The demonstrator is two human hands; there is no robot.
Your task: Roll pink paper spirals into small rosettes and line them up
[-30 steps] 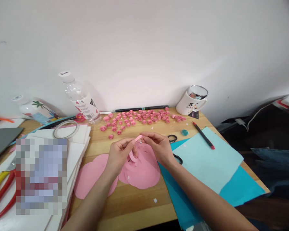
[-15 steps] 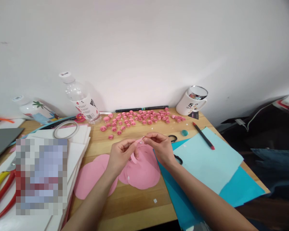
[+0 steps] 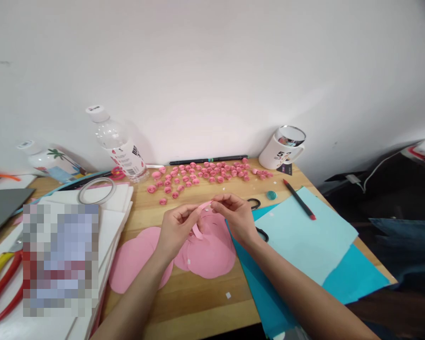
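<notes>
A narrow pink paper strip (image 3: 197,231) runs between my two hands, its loose end curling down below the left fingers. My left hand (image 3: 179,226) pinches it between thumb and fingers. At the strip's other end, my right hand (image 3: 233,215) is closed on it with the fingertips, which partly hide that end. Beneath the hands lie overlapping pink paper circles (image 3: 212,255) with small white bits on them. More pink circles (image 3: 138,259) rest to the left, partly under my left forearm. Behind the hands, many small rolled pink paper roses (image 3: 196,181) are spread over the wooden table (image 3: 198,302).
Blue paper sheets (image 3: 304,231) lie at right with a black-handled pair of scissors (image 3: 262,234) partly covered and a pen (image 3: 299,199). A white mug (image 3: 278,150) and plastic bottle (image 3: 118,146) stand by the wall. Left are stacked white papers (image 3: 109,222) and red-yellow-handled scissors (image 3: 7,288).
Both hands stay nearly in place. The pink strip between them has shifted slightly, and the right fingertips have turned a little.
</notes>
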